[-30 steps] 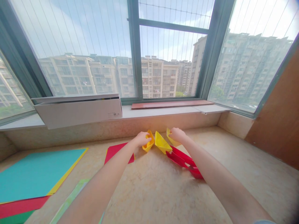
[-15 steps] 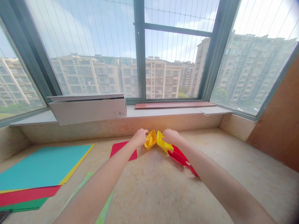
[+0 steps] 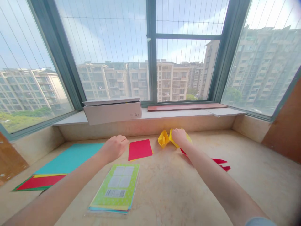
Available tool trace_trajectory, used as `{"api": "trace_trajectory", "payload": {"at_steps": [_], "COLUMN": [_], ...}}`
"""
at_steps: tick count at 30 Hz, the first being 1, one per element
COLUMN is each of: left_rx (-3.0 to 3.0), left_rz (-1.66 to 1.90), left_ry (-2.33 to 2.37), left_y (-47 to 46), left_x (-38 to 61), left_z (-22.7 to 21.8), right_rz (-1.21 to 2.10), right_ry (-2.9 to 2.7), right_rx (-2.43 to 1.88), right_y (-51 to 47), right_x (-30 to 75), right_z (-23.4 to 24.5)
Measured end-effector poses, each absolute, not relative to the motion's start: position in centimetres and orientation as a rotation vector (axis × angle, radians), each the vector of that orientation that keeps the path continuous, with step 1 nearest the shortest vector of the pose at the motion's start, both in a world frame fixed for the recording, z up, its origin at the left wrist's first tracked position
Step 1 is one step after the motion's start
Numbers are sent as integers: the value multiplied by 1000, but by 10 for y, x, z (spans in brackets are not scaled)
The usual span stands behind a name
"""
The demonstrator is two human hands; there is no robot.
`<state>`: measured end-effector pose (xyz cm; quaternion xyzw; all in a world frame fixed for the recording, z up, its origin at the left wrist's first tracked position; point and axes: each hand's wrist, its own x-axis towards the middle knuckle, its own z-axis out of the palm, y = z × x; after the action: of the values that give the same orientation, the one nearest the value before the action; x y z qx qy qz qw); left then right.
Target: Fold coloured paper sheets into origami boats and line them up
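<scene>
My right hand (image 3: 179,137) is closed on a folded yellow paper piece (image 3: 165,138) at the far middle of the stone ledge. A red folded paper shape (image 3: 219,163) lies partly hidden under my right forearm. My left hand (image 3: 114,147) hovers with loosely curled fingers and nothing in it, just left of a small red paper sheet (image 3: 139,149). In front of that hand lies a green pack of paper (image 3: 116,187) with a white label.
A stack of large sheets, teal on top with yellow, red and green beneath (image 3: 56,166), lies at the left. A long white cardboard box (image 3: 112,111) stands on the window sill. Windows (image 3: 150,50) close off the far side; a brown panel (image 3: 284,131) stands at right.
My left hand has let go of the yellow paper and moved left, towards the red sheet. The right hand still grips the yellow piece. The view has swung left.
</scene>
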<state>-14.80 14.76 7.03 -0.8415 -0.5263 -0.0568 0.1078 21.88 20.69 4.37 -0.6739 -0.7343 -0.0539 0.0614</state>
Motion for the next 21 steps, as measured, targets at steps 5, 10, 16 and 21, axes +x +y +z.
{"api": "trace_trajectory", "payload": {"at_steps": [5,10,16,21], "left_rx": [-2188,-2077,-2108,-2156], "left_rz": [54,74,14,-6], "left_ry": [-2038,-2252,-2332,-2326], "left_y": [149,139,130,128], "left_x": [-244,-287,-290,-281], "left_z": [52,21,-1,2], "right_rz": [-252,-273,-259,-239], "right_ry": [-2248,-2189,-1961,-1875], "right_rx": [-1778,-1677,-1725,-1769], "right_y": [121,40,35,38], "right_x": [220,220,223,235], "right_z": [38,2,-24,-34]}}
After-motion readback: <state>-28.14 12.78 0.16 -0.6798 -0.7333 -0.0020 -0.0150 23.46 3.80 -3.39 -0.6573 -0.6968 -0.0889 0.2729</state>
